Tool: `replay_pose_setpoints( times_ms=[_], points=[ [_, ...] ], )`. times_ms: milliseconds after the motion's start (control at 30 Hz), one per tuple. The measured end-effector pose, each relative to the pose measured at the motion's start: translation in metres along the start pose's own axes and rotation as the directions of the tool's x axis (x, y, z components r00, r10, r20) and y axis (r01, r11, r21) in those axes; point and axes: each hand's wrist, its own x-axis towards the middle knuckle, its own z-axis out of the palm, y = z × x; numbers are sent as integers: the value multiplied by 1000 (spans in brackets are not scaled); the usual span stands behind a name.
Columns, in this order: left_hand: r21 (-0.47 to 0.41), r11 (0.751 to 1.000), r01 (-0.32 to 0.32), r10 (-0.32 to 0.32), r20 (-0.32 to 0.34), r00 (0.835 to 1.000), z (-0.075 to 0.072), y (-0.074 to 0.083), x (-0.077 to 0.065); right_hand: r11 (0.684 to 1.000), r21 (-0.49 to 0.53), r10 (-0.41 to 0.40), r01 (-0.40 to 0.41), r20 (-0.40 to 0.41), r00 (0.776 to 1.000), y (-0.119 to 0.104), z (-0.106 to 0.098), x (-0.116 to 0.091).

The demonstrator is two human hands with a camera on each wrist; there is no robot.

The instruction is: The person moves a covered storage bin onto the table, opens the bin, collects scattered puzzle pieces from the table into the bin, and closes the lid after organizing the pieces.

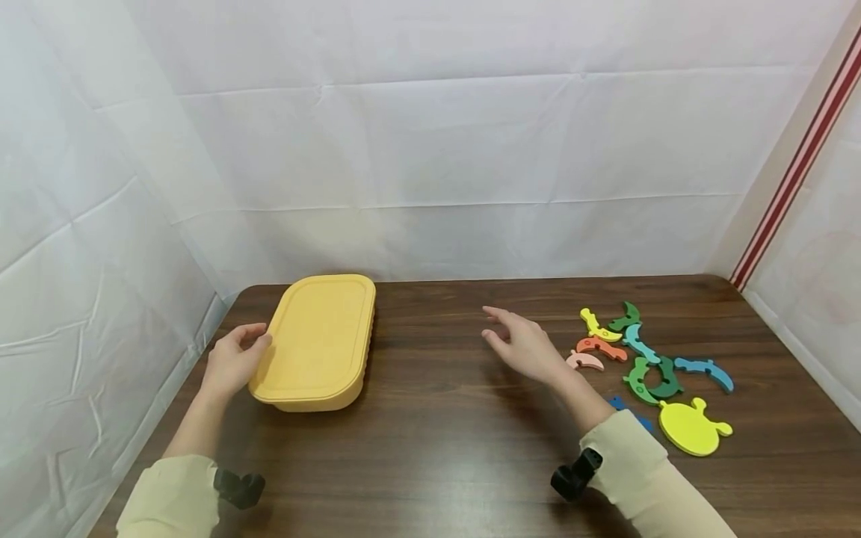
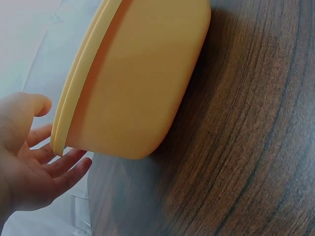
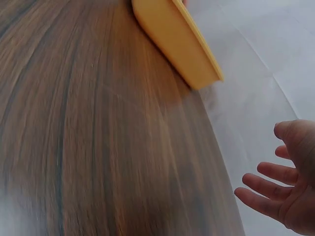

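Note:
A yellow lidded box (image 1: 315, 340) sits at the back left of the wooden table, its lid in place. My left hand (image 1: 234, 360) is at the box's left edge, thumb and fingers spread. In the left wrist view, the fingers of the left hand (image 2: 34, 162) reach past the rim of the yellow box (image 2: 128, 83), while the thumb stands apart from the lid. Over the middle of the table is my right hand (image 1: 528, 347), holding nothing, its fingers stretched toward the box. The right wrist view shows this right hand (image 3: 290, 182) with fingers loosely extended, away from the box (image 3: 172, 39).
Several colourful flat pieces lie on the table's right side: a yellow animal-head shape (image 1: 693, 427), a blue curved piece (image 1: 706, 369), an orange one (image 1: 602, 348) and green ones. The right forearm partly covers a dark blue piece (image 1: 632, 413). White sheeting (image 1: 444, 149) hangs behind the table (image 1: 430, 448).

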Motion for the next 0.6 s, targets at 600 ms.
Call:
replay_pose_setpoints(
  times_ms=[600],
  points=[
    [-50,996,73,-68,85,994,4,-3,5,991,129,22,-21,-5,1000,-26,41,7]
  ],
)
